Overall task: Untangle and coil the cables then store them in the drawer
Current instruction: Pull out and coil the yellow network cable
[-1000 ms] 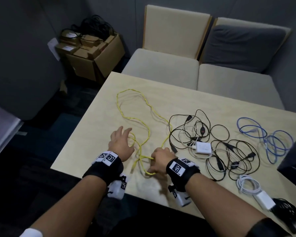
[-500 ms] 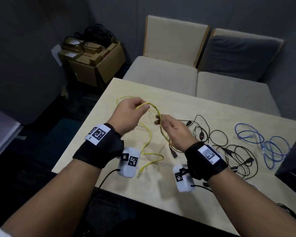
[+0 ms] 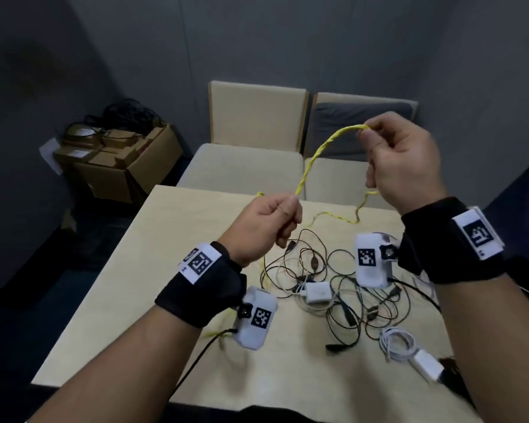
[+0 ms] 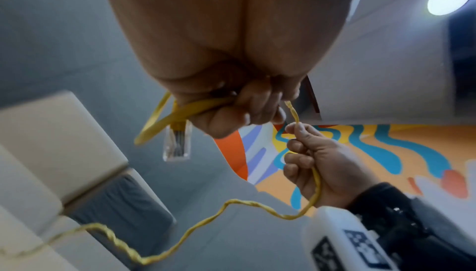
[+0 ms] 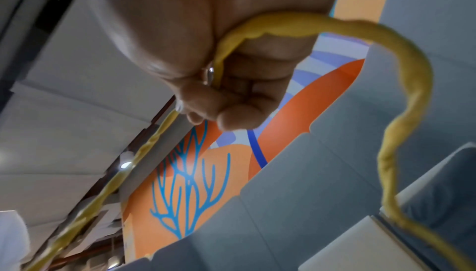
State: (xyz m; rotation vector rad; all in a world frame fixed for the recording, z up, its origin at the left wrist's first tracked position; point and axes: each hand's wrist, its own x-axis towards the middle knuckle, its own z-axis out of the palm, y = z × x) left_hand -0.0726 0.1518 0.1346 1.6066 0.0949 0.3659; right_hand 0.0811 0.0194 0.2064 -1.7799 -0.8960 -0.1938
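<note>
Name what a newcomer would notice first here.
The yellow cable, twisted and stretched in the air between the left hand and the higher right hand, both gripping it above the table. Below them lies a tangle of black cables with a white adapter among them.

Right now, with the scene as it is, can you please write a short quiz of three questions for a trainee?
1. True or false: the left hand and the right hand both grip the thin yellow twisted cable above the pale wooden table.
2. The small white square charger lies: A among the tangled black cables; B in the left hand; C hanging off the table.
3. Which hand appears higher in the head view?
Key: 1 true; 2 A; 3 the right hand.
</note>
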